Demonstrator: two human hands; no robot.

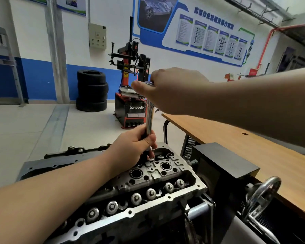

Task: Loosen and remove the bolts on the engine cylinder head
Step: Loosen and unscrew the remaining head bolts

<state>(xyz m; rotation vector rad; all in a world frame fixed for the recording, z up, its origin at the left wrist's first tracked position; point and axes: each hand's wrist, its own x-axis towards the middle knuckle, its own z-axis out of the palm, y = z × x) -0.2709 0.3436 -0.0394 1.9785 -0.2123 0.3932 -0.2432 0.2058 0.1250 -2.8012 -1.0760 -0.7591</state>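
Note:
The engine cylinder head lies in front of me on a stand, with round bores and a row of valve springs along its near edge. A long chrome wrench extension stands upright over the far end of the head. My left hand grips its lower part just above the head. My right hand holds the ratchet end at the top, fingers curled round it. The tool's tip and the bolt under it are hidden behind my left hand. A bolt head shows just beside that hand.
A wooden workbench runs along the right. A black box and a chrome handwheel sit to the right of the stand. Behind stand a red tyre changer and stacked tyres.

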